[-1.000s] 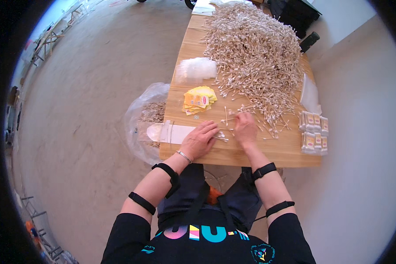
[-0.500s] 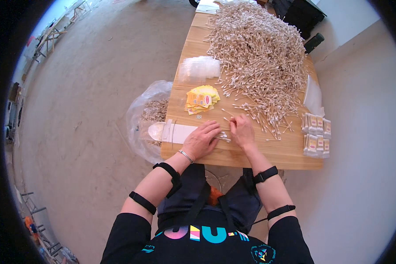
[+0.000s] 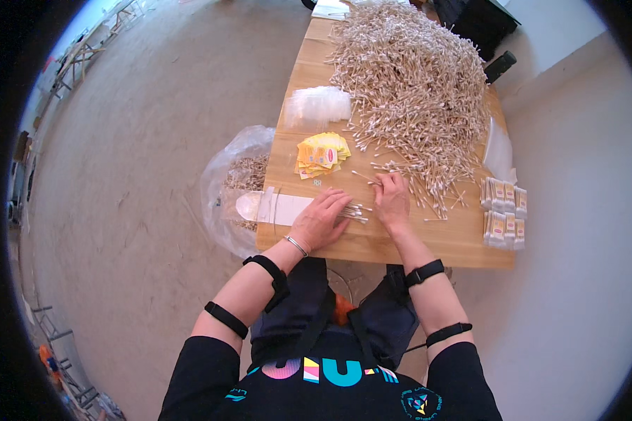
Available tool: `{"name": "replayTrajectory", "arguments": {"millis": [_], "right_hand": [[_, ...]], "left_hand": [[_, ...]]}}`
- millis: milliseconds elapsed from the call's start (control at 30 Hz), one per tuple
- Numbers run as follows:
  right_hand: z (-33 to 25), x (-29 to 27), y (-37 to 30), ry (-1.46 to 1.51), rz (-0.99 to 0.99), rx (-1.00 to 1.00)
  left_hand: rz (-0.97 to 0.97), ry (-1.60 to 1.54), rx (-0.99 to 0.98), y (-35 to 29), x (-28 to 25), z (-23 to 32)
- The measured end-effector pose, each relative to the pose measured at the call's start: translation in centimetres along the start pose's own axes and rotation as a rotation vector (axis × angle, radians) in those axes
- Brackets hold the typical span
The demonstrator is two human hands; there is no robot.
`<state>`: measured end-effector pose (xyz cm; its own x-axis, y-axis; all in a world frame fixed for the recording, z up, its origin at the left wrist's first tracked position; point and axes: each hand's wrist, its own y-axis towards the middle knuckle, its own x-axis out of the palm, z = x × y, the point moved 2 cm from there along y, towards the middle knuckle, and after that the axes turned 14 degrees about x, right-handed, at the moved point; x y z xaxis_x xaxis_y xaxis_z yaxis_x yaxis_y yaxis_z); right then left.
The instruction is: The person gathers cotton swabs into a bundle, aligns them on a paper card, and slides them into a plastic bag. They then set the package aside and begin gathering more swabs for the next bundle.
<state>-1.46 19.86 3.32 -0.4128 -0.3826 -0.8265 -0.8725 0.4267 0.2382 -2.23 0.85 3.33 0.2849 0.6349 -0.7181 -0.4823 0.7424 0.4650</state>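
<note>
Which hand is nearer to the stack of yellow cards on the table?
Left. The left hand lies flat just below the yellow cards, over a small bundle of sticks. The right hand is farther off to their right, at the edge of the big stick pile.

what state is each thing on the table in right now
left hand: flat on a small bunch of swabs
right hand: palm down at the pile's edge
cotton swab pile: loose heap
yellow packets: stacked, fanned
filled packs: in rows at the table's right edge
plastic bag: open, hanging off the table's left edge
</note>
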Motion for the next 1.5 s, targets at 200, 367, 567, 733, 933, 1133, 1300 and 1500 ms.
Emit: {"name": "replayTrajectory", "arguments": {"millis": [200,367,567,733,933,1133,1300,1500], "right_hand": [[0.6,0.7,1.1,-0.131,-0.055,-0.03],[-0.4,-0.5,0.9,-0.142,0.001,-0.071],[-2.4,0.3,-2.1,-0.083,-0.194,-0.161],[-1.5,1.0,-3.9,0.107,-0.196,-0.004],[-1.6,2.8,-5.0,0.674,-0.008,0.434],[-3.1,4.0,-5.0,0.865,-0.12,0.348],[-5.0,2.3,-7.1,-0.19,-0.303,-0.176],[-4.5,3.6,-5.1,-0.351,-0.34,-0.241]], "left_hand": [[0.032,-0.054,-0.042,0.4,-0.2,0.3],[0.111,-0.117,-0.174,0.1,-0.3,0.2],[0.216,-0.15,-0.17,-0.1,-0.4,-0.6],[0.268,-0.186,-0.189,-0.4,-0.6,-0.9],[0.545,-0.569,-0.459,-1.3,1.0,-2.9],[0.709,-0.64,-0.49,-1.1,3.3,-2.0],[0.74,-0.843,-0.517,-1.7,2.8,-2.7],[0.746,-0.917,-0.52,-1.2,2.8,-2.4]]}}
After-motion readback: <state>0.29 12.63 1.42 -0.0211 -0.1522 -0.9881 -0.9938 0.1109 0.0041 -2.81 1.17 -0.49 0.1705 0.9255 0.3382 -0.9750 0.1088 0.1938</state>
